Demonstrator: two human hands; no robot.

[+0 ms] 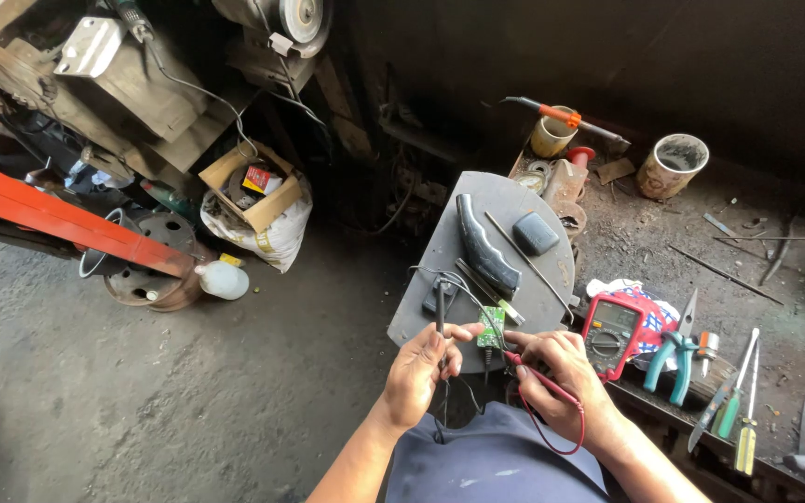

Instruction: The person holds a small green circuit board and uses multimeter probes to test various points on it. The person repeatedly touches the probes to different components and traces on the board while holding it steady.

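Probing step — left hand [418, 373] pinches black probe [440, 321], right hand [556, 373] grips red probe [525, 365] at board [492, 328]; next, steady tip contact likely.

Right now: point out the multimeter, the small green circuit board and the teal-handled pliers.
multimeter [614, 333], head view, on its grey display face
green circuit board [492, 327], head view, middle of the board
teal-handled pliers [671, 357], head view, on the handles

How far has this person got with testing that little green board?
Set up: the red multimeter lies beside the hands. In hand: the left hand holds the black probe, the right hand the red probe, at the green circuit board. The meter's reading is illegible.
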